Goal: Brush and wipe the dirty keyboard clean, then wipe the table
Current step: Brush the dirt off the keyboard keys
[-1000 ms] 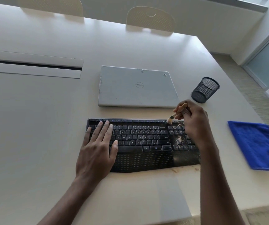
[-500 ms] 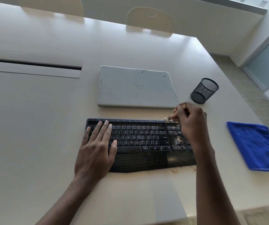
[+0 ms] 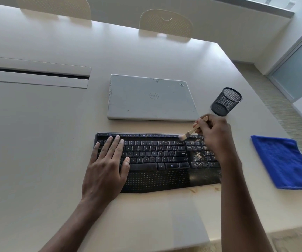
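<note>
Two hands at black keyboard (image 3: 157,157), mid-table. Left hand (image 3: 108,166) flat, fingers spread, pinning its left end. Right hand (image 3: 213,137) pinches small brush (image 3: 187,133), bristles on top row beside crumb-strewn numpad. Best: short, light strokes w/ steady pressure, sweeping grit off the edge.

The wide cream-coloured table (image 3: 37,142) carries a black keyboard (image 3: 157,160) near its front edge, a closed grey laptop (image 3: 152,99) just behind it, a black wire-mesh pen cup (image 3: 225,101) right of the laptop, a blue microfibre cloth (image 3: 285,160) further right, and brownish crumbs (image 3: 194,190) just before the keyboard.
</note>
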`<state>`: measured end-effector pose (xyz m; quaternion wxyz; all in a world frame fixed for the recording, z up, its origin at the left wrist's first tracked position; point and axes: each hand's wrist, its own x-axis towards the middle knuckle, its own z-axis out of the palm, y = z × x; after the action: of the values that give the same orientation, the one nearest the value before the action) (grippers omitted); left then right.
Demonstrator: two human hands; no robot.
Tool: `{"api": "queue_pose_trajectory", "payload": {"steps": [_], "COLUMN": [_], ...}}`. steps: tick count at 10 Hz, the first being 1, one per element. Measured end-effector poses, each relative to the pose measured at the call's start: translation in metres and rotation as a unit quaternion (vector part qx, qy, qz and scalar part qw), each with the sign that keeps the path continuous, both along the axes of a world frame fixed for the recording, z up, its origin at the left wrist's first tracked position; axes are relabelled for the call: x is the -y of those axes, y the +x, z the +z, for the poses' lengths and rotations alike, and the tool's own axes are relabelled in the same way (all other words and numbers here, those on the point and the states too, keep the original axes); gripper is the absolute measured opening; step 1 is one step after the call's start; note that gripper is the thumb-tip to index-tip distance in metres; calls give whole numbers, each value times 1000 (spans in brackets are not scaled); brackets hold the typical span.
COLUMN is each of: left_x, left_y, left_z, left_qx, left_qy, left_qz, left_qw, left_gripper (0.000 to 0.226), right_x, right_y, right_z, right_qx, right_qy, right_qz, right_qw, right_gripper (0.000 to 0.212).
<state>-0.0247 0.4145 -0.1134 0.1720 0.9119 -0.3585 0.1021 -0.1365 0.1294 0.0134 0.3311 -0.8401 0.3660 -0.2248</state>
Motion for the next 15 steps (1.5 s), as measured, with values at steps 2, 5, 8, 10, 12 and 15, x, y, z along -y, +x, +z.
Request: {"api": "queue_pose_trajectory", "payload": {"steps": [2, 5, 8, 10, 12, 15], "left_x": [0, 0, 1, 0, 0, 0], "left_y": [0, 0, 0, -1, 0, -1], "left_z": [0, -1, 1, 1, 1, 1], "left_qx": [-2, 0, 2, 2, 3, 1], "left_qy": [-2, -3, -2, -6, -7, -14], "left_qz": [1, 0, 2, 3, 4, 7], "left_qw": [1000, 1000, 1000, 1000, 1000, 1000], "left_gripper": [63, 64, 64, 64, 64, 62], "right_x": [6, 6, 6, 22, 31, 37], "right_y": [-4, -1, 19, 13, 3, -10], "right_z": [7, 0, 7, -6, 2, 1], "right_qx": [3, -19, 74, 14, -9, -14], "right_qy": [-76, -32, 33, 31, -79, -79], "right_qz": [-81, -69, -46, -67, -128, -104], "right_qw": [994, 997, 996, 997, 989, 991], "right_gripper": [19, 19, 19, 18, 21, 20]}}
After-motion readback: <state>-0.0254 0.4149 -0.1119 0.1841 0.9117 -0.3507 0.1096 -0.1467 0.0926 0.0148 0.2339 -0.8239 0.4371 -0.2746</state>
